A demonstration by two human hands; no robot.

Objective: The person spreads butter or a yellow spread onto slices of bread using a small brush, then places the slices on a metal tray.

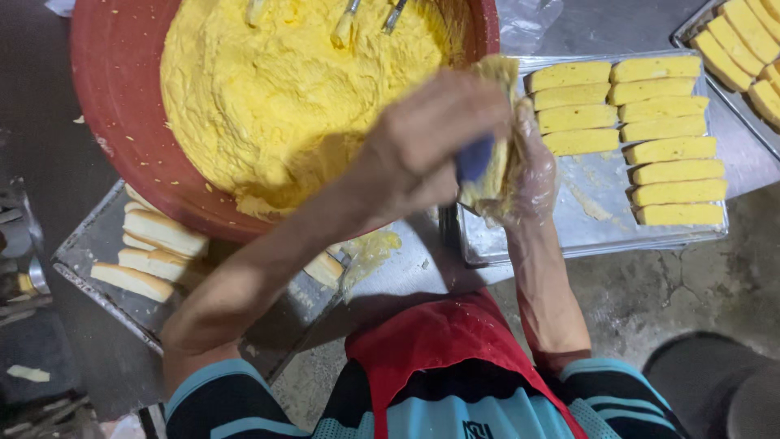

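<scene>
My left hand is closed around a blue-handled spreading tool, pressed against a bread slice. The slice is smeared with yellow paste and stands upright in my right hand, which wears a clear plastic glove. Both hands meet just right of a large red basin heaped with thick yellow paste. Directly behind them is a metal tray carrying two columns of yellow-coated slices.
A second metal tray with plain white bread slices lies partly under the basin at the left. Another tray of coated slices sits at the top right. Utensil handles stick out of the paste. A dark round object is at the bottom right.
</scene>
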